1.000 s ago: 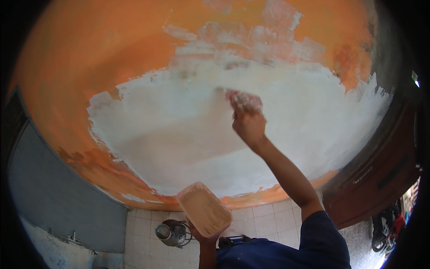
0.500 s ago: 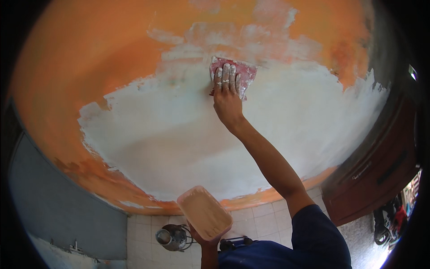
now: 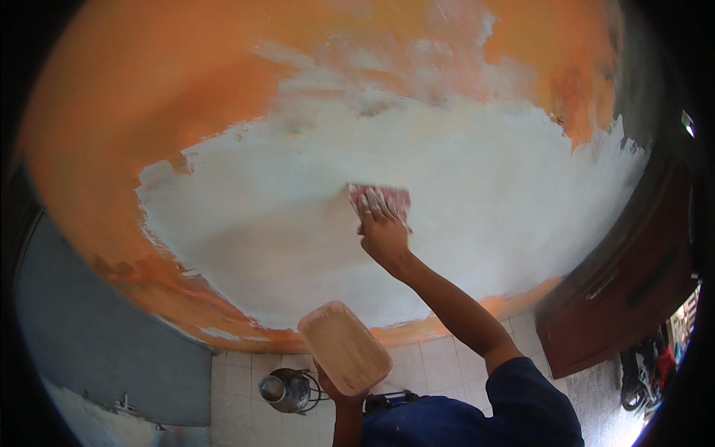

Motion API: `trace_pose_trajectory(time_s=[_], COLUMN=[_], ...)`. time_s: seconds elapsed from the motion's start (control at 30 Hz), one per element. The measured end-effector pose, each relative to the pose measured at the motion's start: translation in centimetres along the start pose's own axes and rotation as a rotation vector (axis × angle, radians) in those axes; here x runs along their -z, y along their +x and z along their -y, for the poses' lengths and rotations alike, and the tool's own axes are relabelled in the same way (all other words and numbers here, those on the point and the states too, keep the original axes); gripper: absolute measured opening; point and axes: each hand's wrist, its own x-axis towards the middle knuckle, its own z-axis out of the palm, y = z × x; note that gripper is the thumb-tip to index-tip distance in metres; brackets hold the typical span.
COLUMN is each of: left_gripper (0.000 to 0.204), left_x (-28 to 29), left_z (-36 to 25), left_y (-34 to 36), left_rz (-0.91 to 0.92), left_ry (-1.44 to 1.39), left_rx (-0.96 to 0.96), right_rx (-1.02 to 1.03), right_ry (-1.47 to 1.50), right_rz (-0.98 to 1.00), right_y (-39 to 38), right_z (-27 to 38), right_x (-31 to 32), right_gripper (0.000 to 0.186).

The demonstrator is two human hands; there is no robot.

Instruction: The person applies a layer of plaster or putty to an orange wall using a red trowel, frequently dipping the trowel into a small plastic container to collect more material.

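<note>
Right hand [image 3: 384, 237] reaches out (left hand [image 3: 338, 390] lower).

The wall [image 3: 186, 82] is orange at the upper left, with darker rust streaks toward the lower left and a broad off-white patch [image 3: 462, 179] with ragged edges across the middle. The scraper [image 3: 395, 197] at the centre is dull red, streaked white; white smears mark the right hand [image 3: 384, 237]. Lower centre, the tray [image 3: 346, 346] is pale pink outside, tan inside. The shirt [image 3: 529, 395] is navy, the floor tiles [image 3: 441, 366] whitish in a grid, the door [image 3: 611, 316] at right dark reddish brown.
</note>
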Motion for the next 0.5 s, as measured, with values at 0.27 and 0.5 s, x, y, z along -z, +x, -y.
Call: trace_pose_trajectory(time_s=[0.27,0.5], left_gripper=[0.066,0.056], left_x=[-0.5,-1.3], left_z=[-2.0,-2.2], left_y=[-0.9,-0.2], left_rz=[-0.042,0.007], left_ry=[-0.51,-0.373], left_rx=[0.182,0.038], right_rx=[0.022,0.17], right_ry=[-0.058,-0.278], right_rz=[-0.445,-0.28], right_y=[10.2,11.0], right_z=[-0.7,-0.5], right_x=[12.1,5.1], right_gripper=[0.052,0.061])
